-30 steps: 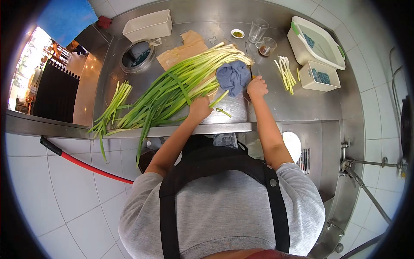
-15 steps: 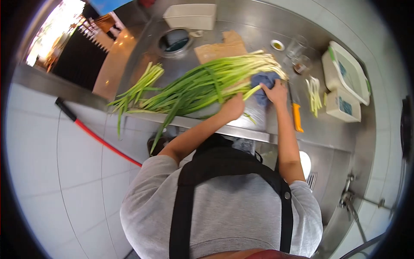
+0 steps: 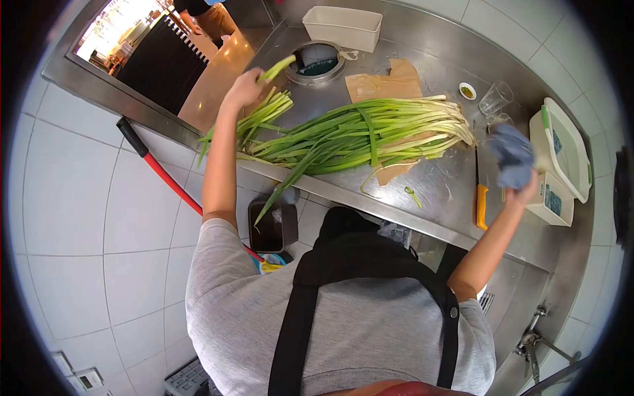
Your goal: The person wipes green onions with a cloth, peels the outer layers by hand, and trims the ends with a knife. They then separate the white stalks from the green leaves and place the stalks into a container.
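Observation:
My left hand [image 3: 246, 89] is closed around a green spring onion stalk [image 3: 279, 66], raised over the small pile of spring onions [image 3: 269, 109] at the counter's left. A large bunch of spring onions [image 3: 370, 129] lies across the middle, green tops to the left and white root ends to the right. Over on the right, my right hand [image 3: 524, 189] grips a blue-grey cloth [image 3: 512, 155], smeared by motion; whether the hand holds anything else is hidden. Just left of that hand lies a knife with an orange handle [image 3: 482, 206].
Brown paper [image 3: 383, 82] lies behind the bunch, near a round opening [image 3: 317, 64] and a white bin [image 3: 343, 26]. A glass [image 3: 496, 98] and a small sauce dish [image 3: 467, 91] stand at the back right. White tubs [image 3: 561, 148] line the right wall. Another person [image 3: 211, 20] stands beyond the hatch.
My hands have moved apart: the left went up and left with a stalk, the right went right with the cloth, away from the bunch's root ends. The view has shifted.

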`<state>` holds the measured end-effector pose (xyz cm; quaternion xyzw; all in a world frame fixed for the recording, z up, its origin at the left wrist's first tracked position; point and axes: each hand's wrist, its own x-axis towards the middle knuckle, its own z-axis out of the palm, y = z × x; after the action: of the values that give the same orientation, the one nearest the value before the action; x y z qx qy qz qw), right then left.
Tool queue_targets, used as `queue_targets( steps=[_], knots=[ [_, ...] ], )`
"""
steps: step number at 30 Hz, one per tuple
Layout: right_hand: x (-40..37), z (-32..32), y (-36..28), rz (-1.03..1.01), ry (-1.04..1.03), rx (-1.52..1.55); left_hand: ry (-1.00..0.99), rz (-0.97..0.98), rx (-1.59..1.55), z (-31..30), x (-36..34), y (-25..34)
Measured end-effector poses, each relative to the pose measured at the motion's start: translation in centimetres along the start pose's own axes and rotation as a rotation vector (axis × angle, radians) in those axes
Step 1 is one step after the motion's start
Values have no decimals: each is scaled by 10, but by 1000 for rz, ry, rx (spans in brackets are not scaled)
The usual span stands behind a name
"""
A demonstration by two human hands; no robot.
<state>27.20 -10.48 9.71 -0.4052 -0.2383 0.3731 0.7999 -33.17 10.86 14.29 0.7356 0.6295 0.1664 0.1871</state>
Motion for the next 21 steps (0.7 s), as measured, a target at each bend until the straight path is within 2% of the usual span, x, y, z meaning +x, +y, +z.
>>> queue_targets(
  steps=[1, 2, 3, 4, 6, 7, 9, 11, 13, 14, 15, 17, 18, 19, 20, 21],
  knots=[
    [-10, 7, -12, -47, -63, 181, -219, -176, -238, -1, 7, -16],
    [-7, -8, -17, -106, 12, 157, -216, -171, -227, 0, 6, -23],
    [-4, -22, -22, -164, 86, 131, -243, -175, -457, 1, 1, -28],
    [-17, -5, -26, -165, 87, 140, -268, -178, -690, 0, -5, -31],
    [-51, 45, -36, -229, 198, 255, -250, -160, -770, -1, -13, -20],
    [-54, 40, -33, -224, 194, 260, -237, -146, -858, -1, -18, -11],
    [-58, 16, -24, -235, 61, 272, -226, -161, -858, -1, -20, 0],
    [-61, -3, -12, -257, 46, 199, -264, -65, -937, 3, -17, 0],
    [-72, -11, -8, -201, 53, 295, -263, -72, -941, 3, -17, 6],
    [-61, -53, 7, -142, -567, 666, -265, -64, -928, 3, -17, 7],
    [-64, -59, 8, -139, -566, 667, -269, -57, -916, 3, -17, 8],
    [-69, -70, 10, -99, 136, 332, -271, -57, -921, 3, -17, 6],
    [-71, -76, 12, -100, 137, 330, -273, -55, -928, 5, -16, 5],
    [-75, -83, 15, -143, 104, 38, -277, -55, -930, 8, -11, -1],
    [-78, -90, 19, -185, 73, -254, -252, -62, -799, 12, -3, -12],
    [-82, -95, 24, -186, 82, -261, -231, -67, -669, 17, 3, -22]
  ],
)
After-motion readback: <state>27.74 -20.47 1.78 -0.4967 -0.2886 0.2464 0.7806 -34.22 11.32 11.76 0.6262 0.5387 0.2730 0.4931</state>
